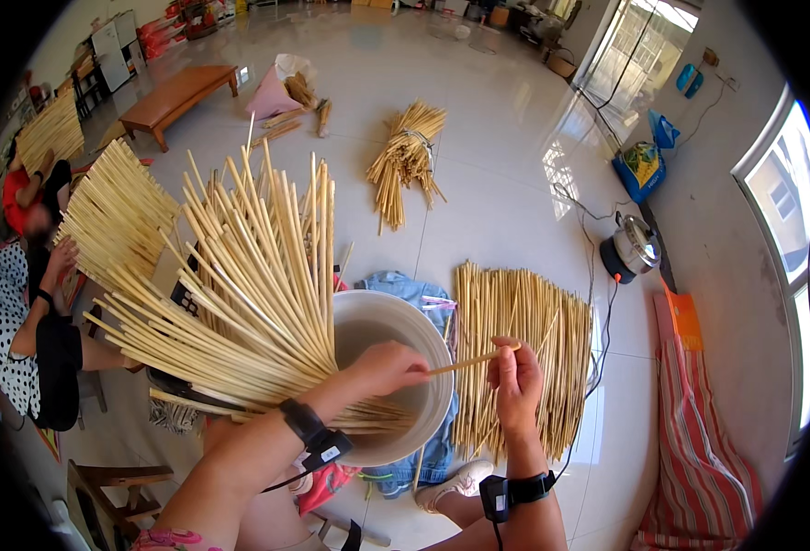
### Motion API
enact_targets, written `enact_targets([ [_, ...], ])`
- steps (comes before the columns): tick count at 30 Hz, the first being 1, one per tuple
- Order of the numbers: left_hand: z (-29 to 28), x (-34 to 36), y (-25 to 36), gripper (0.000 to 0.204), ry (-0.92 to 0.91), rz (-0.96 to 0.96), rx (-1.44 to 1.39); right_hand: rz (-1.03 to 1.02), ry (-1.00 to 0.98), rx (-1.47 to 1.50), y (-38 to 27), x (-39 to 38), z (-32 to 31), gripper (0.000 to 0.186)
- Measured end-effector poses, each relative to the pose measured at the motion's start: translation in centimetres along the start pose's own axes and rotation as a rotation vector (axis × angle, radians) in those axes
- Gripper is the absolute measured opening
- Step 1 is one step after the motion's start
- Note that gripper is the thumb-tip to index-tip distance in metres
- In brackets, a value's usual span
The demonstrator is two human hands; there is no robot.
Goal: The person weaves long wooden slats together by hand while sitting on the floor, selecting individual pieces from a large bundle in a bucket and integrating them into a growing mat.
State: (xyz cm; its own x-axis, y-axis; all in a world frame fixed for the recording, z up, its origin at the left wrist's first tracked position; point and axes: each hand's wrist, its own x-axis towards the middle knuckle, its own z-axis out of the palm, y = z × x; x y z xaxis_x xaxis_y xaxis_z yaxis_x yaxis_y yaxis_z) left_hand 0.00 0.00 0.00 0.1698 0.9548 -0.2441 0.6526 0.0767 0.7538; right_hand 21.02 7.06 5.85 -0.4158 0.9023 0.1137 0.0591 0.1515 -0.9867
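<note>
A short straw-coloured stalk point(465, 362) is stretched between my two hands, just over the right rim of a pale plastic bucket point(443, 335). My left hand point(390, 367) is closed on its left end, reaching across the bucket mouth. My right hand point(517, 381) pinches the other end between thumb and fingers. A big sheaf of long stalks point(258, 275) leans out of the bucket to the left, fanned at the top. Right of the bucket a flat layer of laid-out stalks point(520, 358) covers the floor. Blue denim cloth point(396, 286) lies around the bucket.
A tied bundle of stalks point(410, 161) lies ahead on the tiles. Two people at the left handle stalk mats point(116, 211). A low wooden table point(177, 96) stands far left. Along the right wall are an electric pot point(632, 246), its cords and striped fabric point(694, 441).
</note>
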Motion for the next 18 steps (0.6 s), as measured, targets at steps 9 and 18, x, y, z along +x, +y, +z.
enact_targets([
  [9, 3.3, 0.6, -5.2, 0.072, 0.324, -0.321, -0.299, -0.141, 0.126, -0.362, 0.1, -0.6, 1.0, 0.012],
  [18, 7.5, 3.7, -15.9, 0.049, 0.449, -0.925, 0.422, -0.327, 0.057, -0.378, -1.3, -1.2, 2.0, 0.008],
])
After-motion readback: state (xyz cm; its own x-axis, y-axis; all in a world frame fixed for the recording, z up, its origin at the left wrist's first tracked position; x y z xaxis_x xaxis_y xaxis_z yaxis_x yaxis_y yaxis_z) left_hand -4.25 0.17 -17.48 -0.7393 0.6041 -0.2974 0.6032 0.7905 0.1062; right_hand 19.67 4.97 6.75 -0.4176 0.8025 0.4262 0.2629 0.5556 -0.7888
